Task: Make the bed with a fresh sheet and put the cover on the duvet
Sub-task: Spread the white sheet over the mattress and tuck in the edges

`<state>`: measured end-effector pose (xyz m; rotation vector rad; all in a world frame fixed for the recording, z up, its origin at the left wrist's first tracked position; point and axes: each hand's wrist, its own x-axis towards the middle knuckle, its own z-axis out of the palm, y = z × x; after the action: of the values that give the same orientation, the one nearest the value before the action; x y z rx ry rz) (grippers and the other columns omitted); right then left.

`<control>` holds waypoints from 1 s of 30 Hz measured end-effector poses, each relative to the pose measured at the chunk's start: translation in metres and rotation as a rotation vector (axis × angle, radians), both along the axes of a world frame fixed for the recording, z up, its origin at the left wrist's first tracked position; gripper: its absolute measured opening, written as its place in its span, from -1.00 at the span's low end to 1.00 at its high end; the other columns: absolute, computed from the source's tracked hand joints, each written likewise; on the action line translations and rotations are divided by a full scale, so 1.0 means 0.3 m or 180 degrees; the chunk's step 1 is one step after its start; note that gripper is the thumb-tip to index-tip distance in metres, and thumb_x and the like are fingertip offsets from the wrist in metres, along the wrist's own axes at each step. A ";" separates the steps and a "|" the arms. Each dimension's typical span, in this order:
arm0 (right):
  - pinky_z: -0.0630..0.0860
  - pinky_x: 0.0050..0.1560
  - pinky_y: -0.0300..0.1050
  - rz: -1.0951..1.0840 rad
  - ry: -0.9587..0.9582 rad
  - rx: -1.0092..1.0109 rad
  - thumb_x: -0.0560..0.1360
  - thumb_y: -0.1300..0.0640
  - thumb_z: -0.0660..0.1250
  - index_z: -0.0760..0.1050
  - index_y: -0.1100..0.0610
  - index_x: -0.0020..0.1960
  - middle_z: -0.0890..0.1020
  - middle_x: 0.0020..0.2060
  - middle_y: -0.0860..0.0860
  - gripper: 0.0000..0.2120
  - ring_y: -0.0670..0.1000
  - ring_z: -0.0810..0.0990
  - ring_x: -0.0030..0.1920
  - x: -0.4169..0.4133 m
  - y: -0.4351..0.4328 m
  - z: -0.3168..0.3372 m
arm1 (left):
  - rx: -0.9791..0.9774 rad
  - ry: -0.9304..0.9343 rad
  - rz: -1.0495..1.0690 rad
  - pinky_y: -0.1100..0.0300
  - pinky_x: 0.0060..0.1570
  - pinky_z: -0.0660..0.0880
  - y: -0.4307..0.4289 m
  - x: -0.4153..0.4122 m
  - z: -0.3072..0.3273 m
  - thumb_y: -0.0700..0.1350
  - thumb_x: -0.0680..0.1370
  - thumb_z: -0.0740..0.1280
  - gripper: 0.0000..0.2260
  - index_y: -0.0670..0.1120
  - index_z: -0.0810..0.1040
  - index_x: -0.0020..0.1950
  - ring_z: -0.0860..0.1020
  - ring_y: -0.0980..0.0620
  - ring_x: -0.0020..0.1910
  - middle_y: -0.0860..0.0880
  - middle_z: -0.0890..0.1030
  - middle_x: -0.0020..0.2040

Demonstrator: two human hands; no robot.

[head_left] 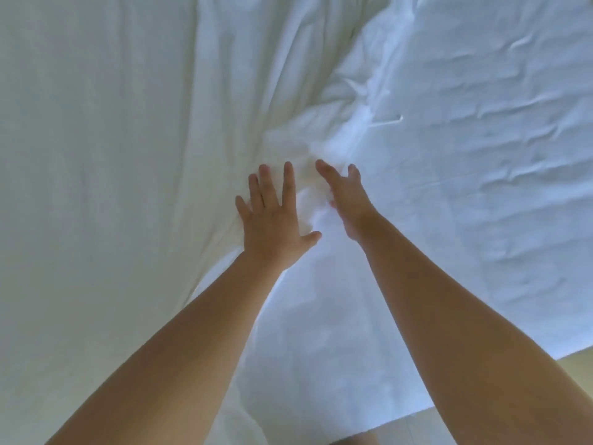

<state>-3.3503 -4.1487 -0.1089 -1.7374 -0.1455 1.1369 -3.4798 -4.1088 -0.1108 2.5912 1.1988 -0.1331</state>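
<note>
Only the head view to go on here. Both of my bare arms reach forward from the near edge and meet around the middle of the frame.

The left hand (272, 220) lies flat, palm down, on the sheet (96, 155). Its fingers (287, 181) are straight and spread apart, thumb out to the right, so it's just pressing on the fabric and not holding anything. The cloth puckers a little around the heel of the hand.

The right hand (348, 203) sits just beside it, turned up on its edge against a bunched ridge (337, 130) of white cloth. One finger (322, 168) points away from me and another is bent next to it. The rest are buried in the folds, so I honestly can't tell if this hand has hold of the cloth or is only pushing into it.

The sheet is the smooth, pale greenish stuff covering the whole left half. The duvet cover (481, 139) is the crinkled, bluish white one filling the right half, and the two meet along that ridge, which runs from far centre down to my hands. A thin tie (390, 122) lies on the cover just past the right hand. Beige floor (574, 364) shows in the near right corner.
</note>
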 end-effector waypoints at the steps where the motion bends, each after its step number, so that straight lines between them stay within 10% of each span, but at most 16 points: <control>1: 0.27 0.33 -0.03 0.0036 0.0002 0.0106 0.39 -0.25 0.35 0.03 0.06 0.49 0.28 0.33 -0.05 -0.15 0.02 0.27 0.39 0.073 0.036 0.000 | 0.0109 -0.0045 -0.0227 -0.27 0.37 0.03 0.022 0.076 -0.021 0.29 0.38 0.36 0.04 0.00 -0.32 0.53 -0.11 -0.24 0.52 -0.26 -0.19 0.53; 10: 0.38 0.16 -0.15 -0.0196 -0.0208 0.0328 0.41 -0.19 0.39 0.07 0.11 0.46 0.36 0.28 -0.05 -0.18 0.00 0.38 0.27 0.532 0.346 -0.063 | 0.0674 0.0090 -0.0349 -0.35 0.35 -0.03 0.374 0.632 -0.135 0.28 0.48 0.21 -0.19 0.07 -0.21 0.54 -0.11 -0.29 0.51 -0.24 -0.16 0.54; 17: 0.22 0.35 -0.08 -0.0666 -0.0363 0.0617 0.36 -0.12 0.48 -0.16 0.03 0.54 0.19 0.47 -0.02 0.03 0.06 0.26 0.42 0.650 0.702 -0.090 | 0.1194 0.0066 -0.0106 -0.10 0.07 0.35 0.757 0.628 -0.124 -0.18 0.46 0.32 -0.18 0.11 -0.14 0.55 0.36 -0.21 0.21 -0.18 0.30 0.35; 30: 0.43 0.27 0.08 -0.0491 -0.0513 0.0492 0.34 -0.16 0.47 -0.39 -0.12 0.49 0.30 0.43 0.03 0.14 0.12 0.44 0.30 0.684 1.339 -0.107 | 0.0298 0.0714 0.0535 -0.33 0.37 -0.06 1.184 0.573 -0.158 0.11 0.43 0.28 -0.14 -0.11 -0.15 0.54 -0.19 -0.16 0.52 -0.10 -0.18 0.55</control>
<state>-3.1451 -3.7471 -0.1411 -1.6708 -0.1893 0.8516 -3.3079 -3.7535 -0.1583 2.5936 1.5294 -0.3482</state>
